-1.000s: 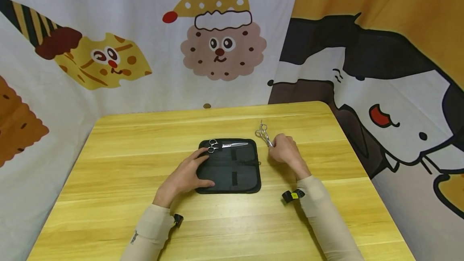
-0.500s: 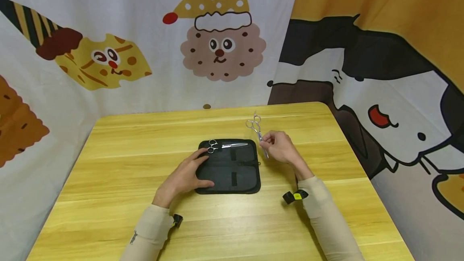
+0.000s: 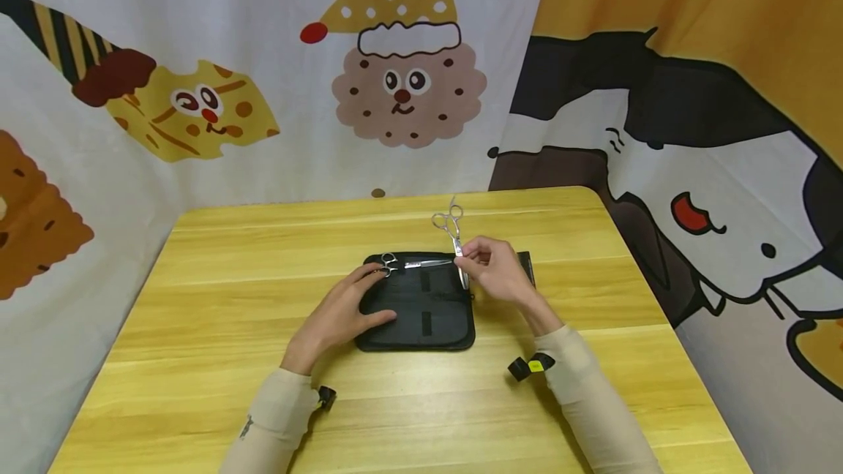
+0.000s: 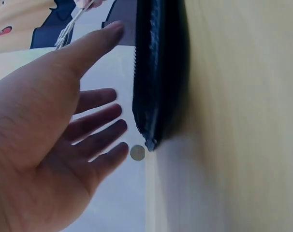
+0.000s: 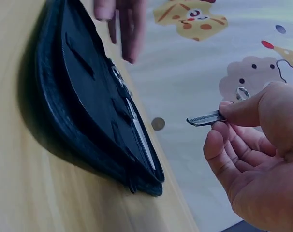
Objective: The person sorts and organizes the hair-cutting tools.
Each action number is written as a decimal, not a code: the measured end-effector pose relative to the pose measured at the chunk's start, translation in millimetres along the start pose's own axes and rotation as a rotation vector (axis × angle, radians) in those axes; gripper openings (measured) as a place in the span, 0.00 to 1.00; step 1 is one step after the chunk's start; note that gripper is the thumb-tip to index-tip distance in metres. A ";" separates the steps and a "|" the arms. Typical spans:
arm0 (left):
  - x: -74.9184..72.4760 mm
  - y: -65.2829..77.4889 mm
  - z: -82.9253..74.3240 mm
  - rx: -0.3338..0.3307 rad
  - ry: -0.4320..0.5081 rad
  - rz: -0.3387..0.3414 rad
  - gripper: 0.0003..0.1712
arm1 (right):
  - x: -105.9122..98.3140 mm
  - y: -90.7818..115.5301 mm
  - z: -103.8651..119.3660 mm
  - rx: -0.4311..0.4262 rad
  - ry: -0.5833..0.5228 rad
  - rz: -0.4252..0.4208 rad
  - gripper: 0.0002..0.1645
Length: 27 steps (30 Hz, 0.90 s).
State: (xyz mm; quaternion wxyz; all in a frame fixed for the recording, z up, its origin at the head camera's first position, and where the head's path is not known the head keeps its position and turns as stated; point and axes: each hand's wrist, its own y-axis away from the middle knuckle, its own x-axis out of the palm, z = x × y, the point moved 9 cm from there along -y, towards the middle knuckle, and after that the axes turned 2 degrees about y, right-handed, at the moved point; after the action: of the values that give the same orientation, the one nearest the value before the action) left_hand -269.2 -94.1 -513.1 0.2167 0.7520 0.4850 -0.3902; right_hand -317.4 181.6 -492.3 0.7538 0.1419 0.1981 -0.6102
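A black zip case [image 3: 402, 324] lies opened flat on the table, with silver scissors [image 3: 428, 264] tucked along its far side. Above its right edge, my right hand [image 3: 497, 269] pinches thinning scissors [image 3: 456, 243] by the blades between thumb and fingers. Their finger rings point away toward the back, and in the right wrist view a toothed blade tip [image 5: 202, 119] sticks out past the thumb. My left hand [image 3: 339, 320] hovers at the case's left side, fingers spread and relaxed. In the left wrist view that hand [image 4: 54, 130] has nothing in it, beside the case's zipped edge [image 4: 149, 72].
A slim black item [image 3: 527, 269] shows partly behind my right hand, the rest of it hidden. The wooden table [image 3: 263, 254] reaches back to a cartoon-printed curtain [image 3: 276, 181]. Small elastic loops [image 3: 426, 324] are fixed inside the case.
My right hand has carried the thinning scissors leftward, from right of the case to over its right edge. The black item behind it has come into view. My left hand has barely shifted.
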 end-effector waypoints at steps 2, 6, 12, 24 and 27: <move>-3.9 -2.4 -5.0 0.026 0.020 -0.050 0.47 | 4.3 1.4 3.2 -0.005 -0.022 0.009 0.07; -12.3 -6.4 -18.2 0.088 0.073 -0.150 0.42 | 13.0 4.0 11.8 -0.028 -0.068 0.020 0.06; -24.5 -12.2 -43.2 0.201 0.183 -0.300 0.32 | 26.3 7.3 21.1 -0.070 -0.112 0.039 0.04; -14.2 -24.6 -56.1 0.138 0.501 -0.303 0.21 | 39.0 16.2 36.4 -0.125 -0.121 0.067 0.05; -13.2 -25.8 -56.1 0.132 0.555 -0.306 0.19 | 40.1 18.1 39.9 -0.149 -0.100 0.061 0.05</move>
State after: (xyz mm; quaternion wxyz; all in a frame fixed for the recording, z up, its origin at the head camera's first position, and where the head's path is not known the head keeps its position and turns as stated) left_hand -274.2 -50.8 -467.4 -0.0343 0.7607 0.6064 -0.2288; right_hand -287.7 132.7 -476.6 0.7895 0.0610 0.2007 -0.5767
